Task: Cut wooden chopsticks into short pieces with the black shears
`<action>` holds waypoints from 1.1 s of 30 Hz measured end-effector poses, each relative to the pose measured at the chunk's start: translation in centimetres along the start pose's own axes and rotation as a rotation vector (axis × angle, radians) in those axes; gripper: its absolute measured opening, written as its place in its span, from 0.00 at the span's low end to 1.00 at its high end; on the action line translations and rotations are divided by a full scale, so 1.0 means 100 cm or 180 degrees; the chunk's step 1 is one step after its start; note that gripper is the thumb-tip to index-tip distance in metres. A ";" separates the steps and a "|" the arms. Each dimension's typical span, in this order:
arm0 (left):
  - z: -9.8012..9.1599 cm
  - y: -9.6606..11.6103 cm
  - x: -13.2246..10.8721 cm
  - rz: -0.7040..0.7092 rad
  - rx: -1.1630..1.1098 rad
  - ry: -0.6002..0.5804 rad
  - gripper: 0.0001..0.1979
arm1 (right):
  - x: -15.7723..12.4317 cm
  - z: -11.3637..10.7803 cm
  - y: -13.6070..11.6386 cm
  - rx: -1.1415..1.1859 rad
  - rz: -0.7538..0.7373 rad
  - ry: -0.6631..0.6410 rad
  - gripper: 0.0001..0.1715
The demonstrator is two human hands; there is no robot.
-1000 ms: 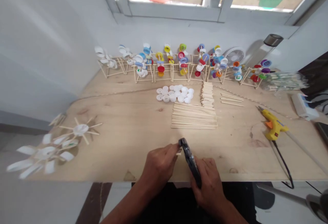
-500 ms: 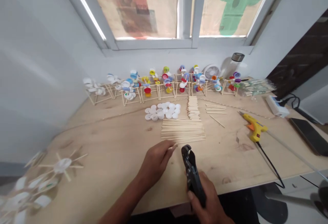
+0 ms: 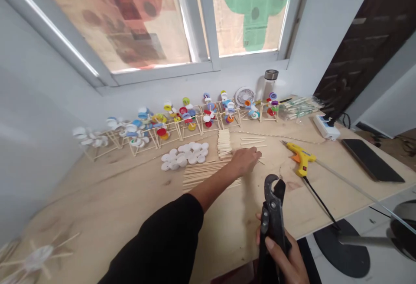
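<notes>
My left hand reaches across the table with its fingers pinched together over a thin wooden stick, whose end shows past the fingertips. Just behind it are several parallel sticks. Nearer me, my right hand grips a black pipe cutter with a hooked jaw, its jaws apart and pointing away from me. Under my left forearm lies a row of long sticks, partly hidden. A stack of short sticks is behind my left wrist.
White bottle caps lie left of the sticks. Bottle-cap pinwheels on stick frames line the wall. A yellow glue gun, a phone and a power strip are at right; a stick wheel sits front left.
My left hand has moved forward and right from the long sticks to the loose sticks. My right hand has shifted right with the cutter. The view has turned right.
</notes>
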State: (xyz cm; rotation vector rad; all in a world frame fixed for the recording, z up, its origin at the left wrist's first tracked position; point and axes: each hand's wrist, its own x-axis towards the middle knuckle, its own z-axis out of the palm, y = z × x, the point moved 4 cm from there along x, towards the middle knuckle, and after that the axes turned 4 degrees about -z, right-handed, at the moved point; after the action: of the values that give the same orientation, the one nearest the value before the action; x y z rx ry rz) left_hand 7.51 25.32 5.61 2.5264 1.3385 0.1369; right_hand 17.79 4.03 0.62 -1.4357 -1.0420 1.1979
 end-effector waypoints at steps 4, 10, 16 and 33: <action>0.020 -0.002 0.023 -0.0063 -0.0133 -0.0160 0.06 | 0.002 -0.010 0.002 0.0100 -0.0008 0.0167 0.23; 0.022 -0.005 0.028 -0.0299 -0.0891 -0.0085 0.03 | 0.015 -0.017 -0.004 0.0244 -0.0123 0.0099 0.23; -0.003 0.001 -0.008 -0.0715 -0.2531 0.0303 0.06 | 0.033 -0.019 -0.019 0.0212 -0.0214 -0.0247 0.20; 0.027 -0.018 -0.169 -0.1411 -0.4984 0.2202 0.09 | 0.055 -0.017 -0.018 -0.0368 -0.0005 -0.0503 0.24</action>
State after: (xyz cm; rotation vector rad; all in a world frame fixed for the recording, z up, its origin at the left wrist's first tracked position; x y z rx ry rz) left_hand -2.95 11.88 3.27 0.8374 1.1162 1.3804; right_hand 20.24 9.48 1.51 -1.4457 -1.2378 1.2841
